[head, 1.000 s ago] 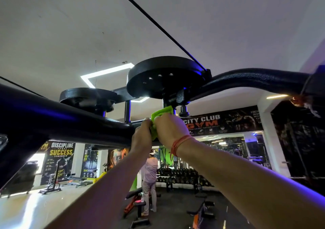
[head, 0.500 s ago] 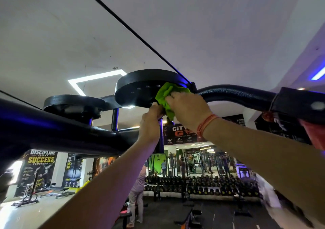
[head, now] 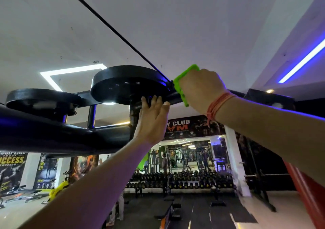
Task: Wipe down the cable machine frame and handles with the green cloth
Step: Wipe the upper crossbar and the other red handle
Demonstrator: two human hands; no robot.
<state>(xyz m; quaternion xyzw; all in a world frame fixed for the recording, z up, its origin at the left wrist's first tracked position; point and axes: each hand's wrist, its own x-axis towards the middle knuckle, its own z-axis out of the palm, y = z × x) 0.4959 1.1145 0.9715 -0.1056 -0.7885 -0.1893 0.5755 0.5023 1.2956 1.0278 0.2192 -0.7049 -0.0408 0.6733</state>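
Textured black metal frame (head: 52, 133); soft bright-green cloth (head: 182, 82).

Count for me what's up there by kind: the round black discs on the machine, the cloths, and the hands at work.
Round black discs: 2, the near disc and the far disc
Green cloth: 1, wrapped round the black bar under the right hand
Hands: 2, the right hand and the left hand
Total: 5
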